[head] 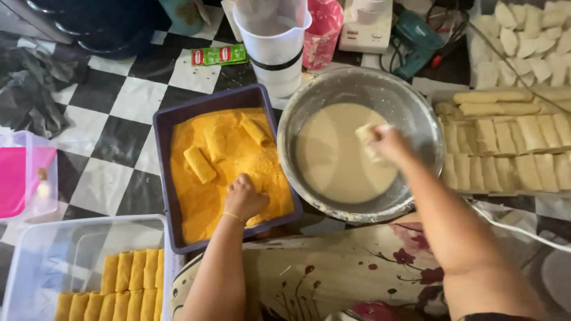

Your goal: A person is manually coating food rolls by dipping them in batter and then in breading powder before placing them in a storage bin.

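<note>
One metal bowl [416,113] of pale batter sits beside one purple tray [163,148] of orange crumbs holding three coated rolls [200,164]. The right hand [389,142] pinches one pale roll [364,133] over the batter. The left hand [244,197] presses, fingers curled together, into the crumbs.

Open checkered floor [113,142] left of purple tray [163,178]. Tray and metal bowl [416,113] touching, no gap between. Far side blocked by white jug [273,53].
</note>
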